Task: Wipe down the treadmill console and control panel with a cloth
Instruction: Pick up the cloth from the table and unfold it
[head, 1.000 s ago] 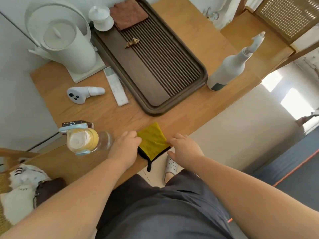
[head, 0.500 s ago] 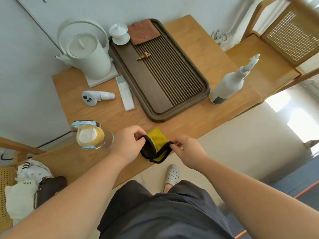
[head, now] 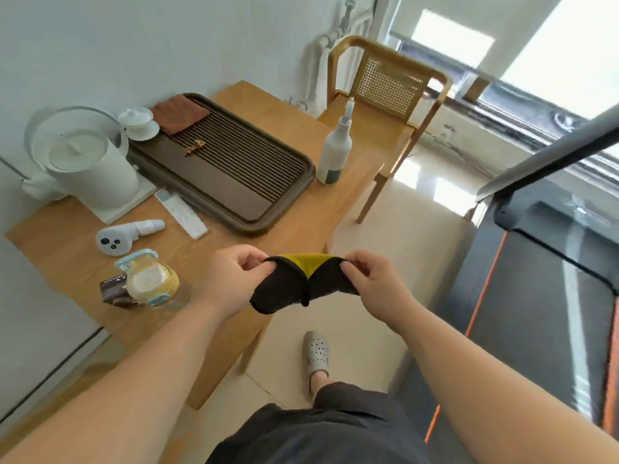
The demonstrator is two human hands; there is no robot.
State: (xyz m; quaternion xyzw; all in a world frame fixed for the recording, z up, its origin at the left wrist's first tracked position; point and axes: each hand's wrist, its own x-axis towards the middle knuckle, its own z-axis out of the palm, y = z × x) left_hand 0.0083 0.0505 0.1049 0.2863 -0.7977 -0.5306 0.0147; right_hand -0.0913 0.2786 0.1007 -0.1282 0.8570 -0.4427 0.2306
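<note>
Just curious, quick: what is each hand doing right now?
Left hand: closed, pinching the left edge of the cloth.
Right hand: closed, pinching the cloth's right edge, held up off the table.

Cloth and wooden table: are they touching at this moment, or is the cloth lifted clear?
Apart. The head view shows the cloth stretched between the left hand and right hand, lifted off the table, with floor visible beneath it.
</note>
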